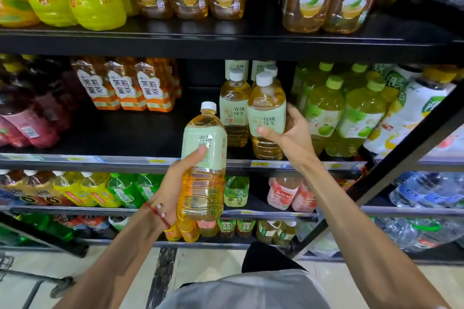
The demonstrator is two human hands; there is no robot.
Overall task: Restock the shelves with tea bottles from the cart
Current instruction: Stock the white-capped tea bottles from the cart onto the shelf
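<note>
Nearest, bottom edge: grey cloth of a shirt [251, 291]. Lower left: thin metal bars of the cart [6, 264] over pale glossy floor tiles. Next out: left hand [173, 183], red cord bracelet [158, 213] at the wrist, wrapped round a large tea bottle [204, 158], thumb flat across the matte pale-green label, fingers curled behind. Clear ribbed plastic, amber liquid, rounded shoulders, white screw cap. Held upright in the air in front of the grey metal lip of the middle shelf [100, 161], not resting on it. Further in: right hand [288, 133] clasping a second tea bottle [267, 118] of the same make, thumb on the label front, fingers round the far side. Upright at the front of the middle shelf, base low behind the lip; fully set down or not, cannot tell. Just left of it, a third matching bottle [234, 108], more white caps behind. To the right, bulbous green bottles [324, 113] with lime caps and apple print. Far left, shrink-wrapped packs [140, 85] with orange bands. Above, black top shelf [226, 42] carrying tall amber bottles.
</note>
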